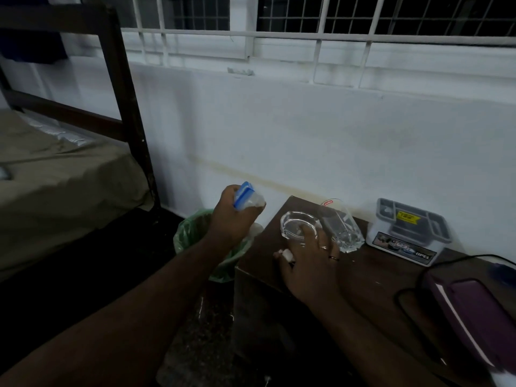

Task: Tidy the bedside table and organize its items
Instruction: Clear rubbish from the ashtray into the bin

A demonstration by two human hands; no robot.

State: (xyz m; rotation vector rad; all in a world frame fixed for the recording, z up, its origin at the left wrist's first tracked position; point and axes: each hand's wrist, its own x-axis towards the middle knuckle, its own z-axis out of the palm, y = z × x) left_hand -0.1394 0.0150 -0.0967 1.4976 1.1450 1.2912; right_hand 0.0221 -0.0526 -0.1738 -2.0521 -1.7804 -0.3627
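My left hand (227, 216) hangs over the green-lined waste bin (195, 233) left of the surface, its grip curled tight round a crumpled clear plastic pouch with a blue strip (245, 197); what lies in the bin is too dark to tell. My right hand (310, 258) rests on the dark brown wooden surface (363, 275), fingers spread with the tips touching the near rim of the oval clear glass ashtray (298, 223), and a small white scrap (287, 255) pinched at the thumb. I can see nothing clearly inside the ashtray. Just right of it, touching or nearly so, stands a clear drinking glass with a red mark at the rim (339, 224), which looks empty. Farther right, toward the wall, sits a white plastic box with a grey clip-on lid and a yellow label (407, 233), closed, so its contents are hidden. At the near right edge lies a purple case (472, 317) with a black cable (407, 291) looping beside it. Behind runs a white wall (307, 141) under a barred window (321, 20); to the far left is a dark wooden bed frame (125, 93) with an olive sheet (61, 180).
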